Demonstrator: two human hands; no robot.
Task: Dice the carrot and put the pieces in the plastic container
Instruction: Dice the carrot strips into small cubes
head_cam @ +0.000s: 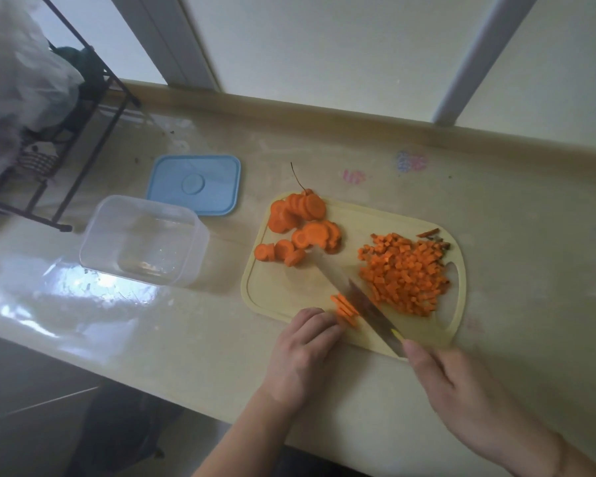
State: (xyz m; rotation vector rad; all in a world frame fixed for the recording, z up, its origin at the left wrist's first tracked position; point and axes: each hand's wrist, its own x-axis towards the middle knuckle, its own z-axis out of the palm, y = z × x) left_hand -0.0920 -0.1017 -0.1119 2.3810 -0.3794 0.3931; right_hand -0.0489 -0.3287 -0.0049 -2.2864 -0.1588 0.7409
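Observation:
A pale yellow cutting board (283, 280) lies on the counter. Round carrot slices (298, 225) are heaped at its far left, and a pile of diced carrot (405, 273) covers its right side. At the near edge my left hand (303, 352) holds a small stack of carrot strips (345, 307) with curled fingers. My right hand (461, 390) grips the handle of a knife (362, 297), whose blade lies against the strips. A clear plastic container (141, 241) stands left of the board with nothing in it.
A blue lid (195, 184) lies behind the container. A black wire rack (66, 139) with a plastic bag stands at the far left. A carrot tip with a thin root (300, 184) sits at the board's far edge. The counter's front edge runs just below my hands.

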